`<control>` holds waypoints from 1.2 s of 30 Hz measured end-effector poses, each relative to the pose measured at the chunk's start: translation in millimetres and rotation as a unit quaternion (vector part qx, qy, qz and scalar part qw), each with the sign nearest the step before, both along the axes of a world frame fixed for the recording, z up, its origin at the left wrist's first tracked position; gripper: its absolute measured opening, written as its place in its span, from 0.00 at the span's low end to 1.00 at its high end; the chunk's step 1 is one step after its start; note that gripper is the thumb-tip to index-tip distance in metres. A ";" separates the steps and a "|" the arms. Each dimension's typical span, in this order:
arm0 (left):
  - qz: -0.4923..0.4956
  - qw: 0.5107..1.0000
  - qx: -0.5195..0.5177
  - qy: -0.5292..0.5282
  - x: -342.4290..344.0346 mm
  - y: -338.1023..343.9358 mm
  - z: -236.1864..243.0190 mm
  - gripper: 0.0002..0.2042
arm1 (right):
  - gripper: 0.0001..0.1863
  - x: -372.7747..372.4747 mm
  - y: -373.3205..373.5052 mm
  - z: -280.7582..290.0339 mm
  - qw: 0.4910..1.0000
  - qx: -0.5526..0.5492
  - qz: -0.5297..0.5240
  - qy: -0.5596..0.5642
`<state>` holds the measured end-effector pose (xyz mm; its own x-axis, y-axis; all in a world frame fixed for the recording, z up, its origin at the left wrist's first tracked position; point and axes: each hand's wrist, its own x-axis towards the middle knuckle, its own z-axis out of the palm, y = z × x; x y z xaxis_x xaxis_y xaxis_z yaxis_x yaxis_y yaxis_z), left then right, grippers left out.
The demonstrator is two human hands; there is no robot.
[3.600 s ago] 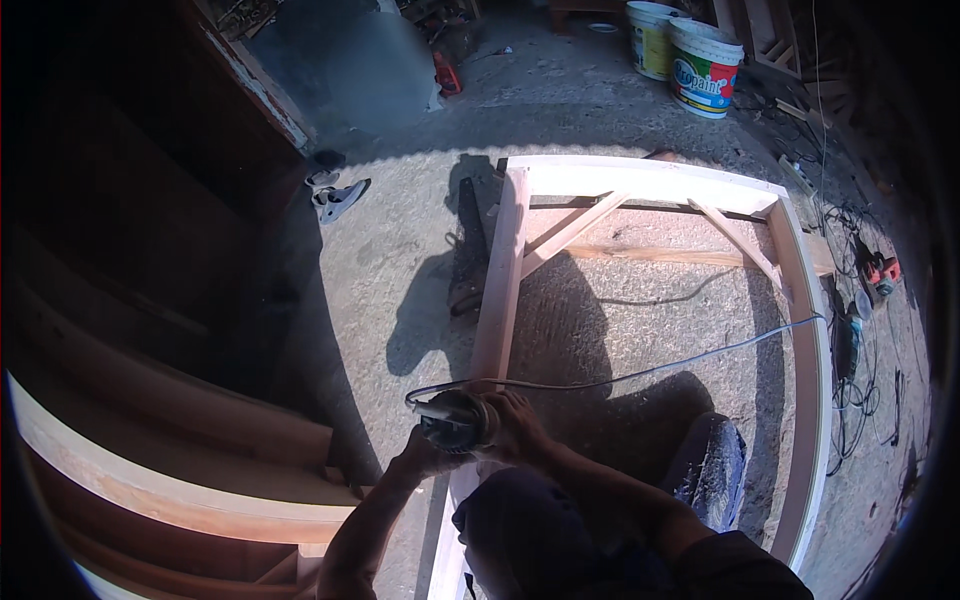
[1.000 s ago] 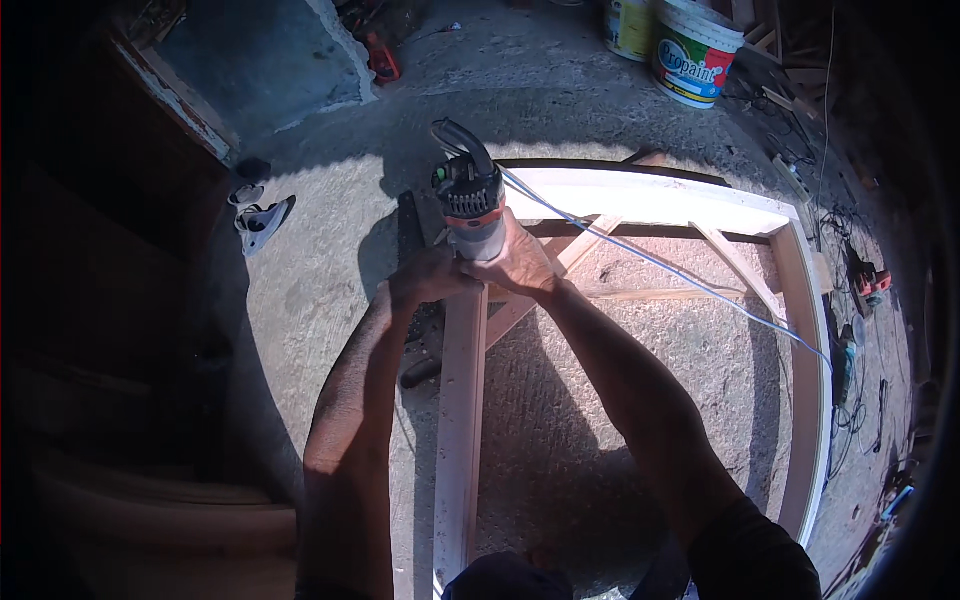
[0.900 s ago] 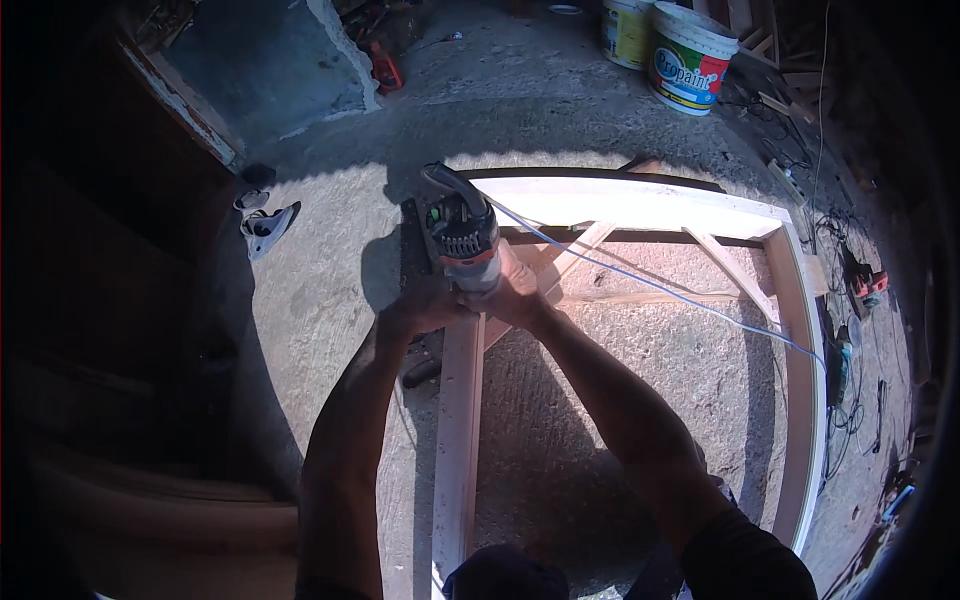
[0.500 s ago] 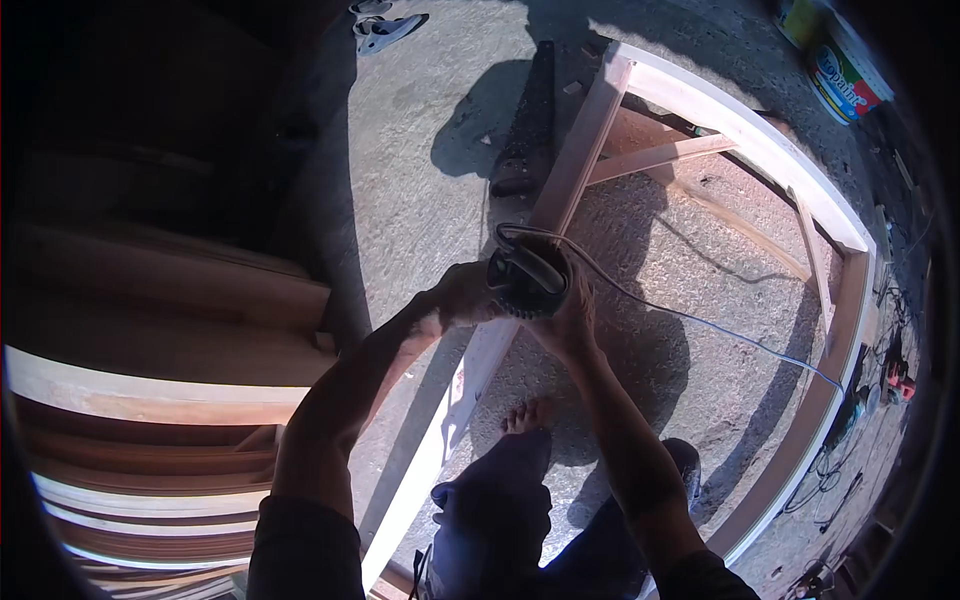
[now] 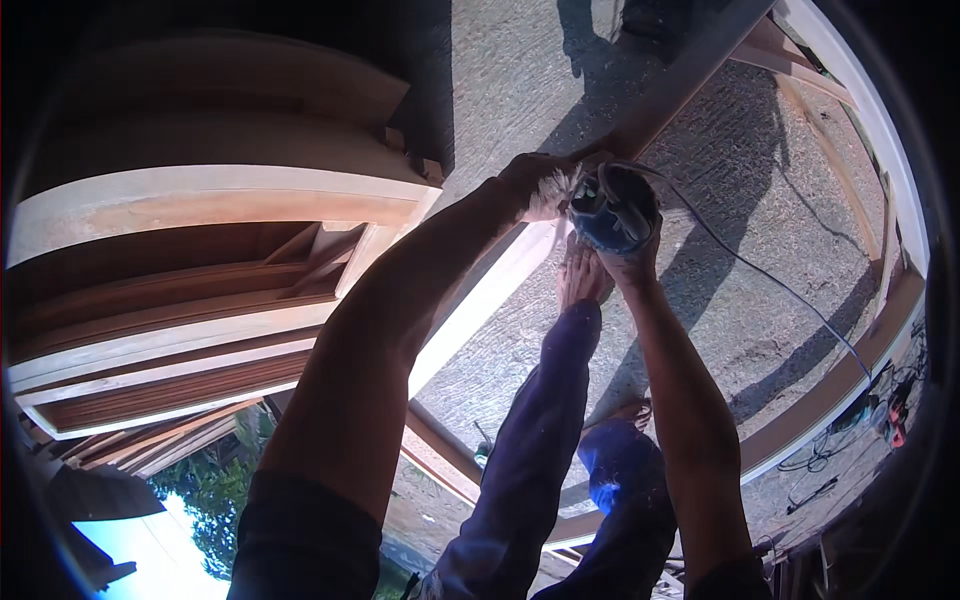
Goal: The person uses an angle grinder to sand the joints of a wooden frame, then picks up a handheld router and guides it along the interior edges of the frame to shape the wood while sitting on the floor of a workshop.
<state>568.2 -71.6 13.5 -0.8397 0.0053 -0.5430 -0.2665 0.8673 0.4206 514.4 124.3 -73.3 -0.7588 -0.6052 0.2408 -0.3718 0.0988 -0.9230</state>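
My right hand (image 5: 640, 255) is closed round the handle of a corded electric planer (image 5: 612, 212) with a blue and dark body. The planer sits on the long beam of a large wooden frame (image 5: 490, 300). My left hand (image 5: 538, 180) is at the planer's left side, fingers bent against it and partly hidden by pale wood shavings (image 5: 556, 192) spraying out there. The beam runs from lower left to upper right beneath the tool. My bare foot (image 5: 580, 275) stands just below the planer, close to the beam.
Wooden frames and boards (image 5: 200, 200) are stacked at the left. The planer's cord (image 5: 760, 270) trails right across the frame's curved side (image 5: 840, 380). Cables and a red tool (image 5: 895, 420) lie on the concrete at the far right.
My view has swung, bringing more of the stack into sight. The planer has come nearer my foot along the beam, and shavings now fly out by my left hand.
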 end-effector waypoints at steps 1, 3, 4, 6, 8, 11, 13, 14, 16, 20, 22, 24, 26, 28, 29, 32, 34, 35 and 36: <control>-0.015 1.000 -0.003 0.006 3.5 -2.6 -5.1 0.18 | 0.42 -1.0 -5.2 2.3 1.000 0.010 -0.004 0.022; -0.035 0.999 -0.009 0.013 12.7 -10.0 -13.6 0.18 | 0.44 4.3 -15.7 14.6 0.999 0.040 -0.009 0.028; -0.052 0.998 -0.013 0.034 1.0 -2.4 1.5 0.18 | 0.46 -6.9 -9.3 37.4 0.998 0.046 -0.028 0.032; -0.055 0.998 -0.010 0.043 -2.3 -0.6 1.9 0.19 | 0.45 -6.0 -11.8 35.7 0.998 0.050 -0.035 0.005; -0.051 0.998 -0.006 0.047 -0.2 0.3 6.2 0.20 | 0.44 0.1 -15.5 33.4 0.998 0.037 -0.038 -0.026; -0.049 0.998 0.023 0.028 -1.3 -3.3 -5.2 0.22 | 0.41 7.3 -20.5 43.8 0.992 -0.042 -0.028 -0.119; -0.039 0.998 0.052 -0.004 -3.8 -11.7 -20.5 0.25 | 0.39 7.6 -19.7 35.5 0.988 -0.028 -0.003 -0.155; -0.031 0.996 0.077 0.008 -3.2 -16.2 -40.8 0.26 | 0.38 10.6 -19.8 36.9 0.983 -0.041 0.006 -0.177; -0.048 0.996 0.065 0.026 -5.4 -4.1 -27.9 0.34 | 0.33 10.3 -9.8 37.4 0.980 0.021 -0.021 -0.195; -0.051 0.998 0.031 0.018 1.0 6.1 -6.0 0.45 | 0.32 19.1 -6.6 39.0 0.990 0.043 -0.048 -0.127; -0.053 0.998 0.009 0.023 4.6 2.9 -4.1 0.49 | 0.33 27.8 -11.7 49.3 0.987 0.068 -0.044 -0.142; -0.077 0.995 0.027 0.050 4.6 -1.9 -10.1 0.50 | 0.37 24.1 -13.3 46.6 0.986 0.044 -0.044 -0.156; -0.081 0.994 0.032 0.062 -0.7 8.7 -6.9 0.46 | 0.34 21.6 -1.3 42.0 0.990 -0.004 -0.061 -0.125; -0.133 0.987 0.030 0.090 1.4 -28.5 -23.0 0.41 | 0.33 24.8 -26.5 57.4 0.990 -0.070 -0.017 -0.120; -0.162 0.981 0.033 0.098 -1.0 -42.1 -28.4 0.38 | 0.37 29.4 -34.1 60.5 0.995 -0.047 -0.026 -0.086; -0.146 0.986 -0.006 0.084 7.8 -4.2 -6.2 0.29 | 0.45 39.1 -10.3 64.1 0.995 -0.059 -0.046 -0.059; -0.184 0.979 -0.043 0.073 8.9 -11.5 -16.6 0.28 | 0.48 41.2 -14.6 51.6 0.981 -0.147 -0.003 -0.125; -0.184 0.979 -0.046 0.070 13.1 -15.3 -21.0 0.28 | 0.46 45.5 -16.9 49.9 0.983 -0.154 -0.013 -0.100; -0.183 0.980 -0.046 0.066 18.9 -16.8 -22.3 0.29 | 0.44 51.8 -18.0 50.5 0.984 -0.159 -0.023 -0.077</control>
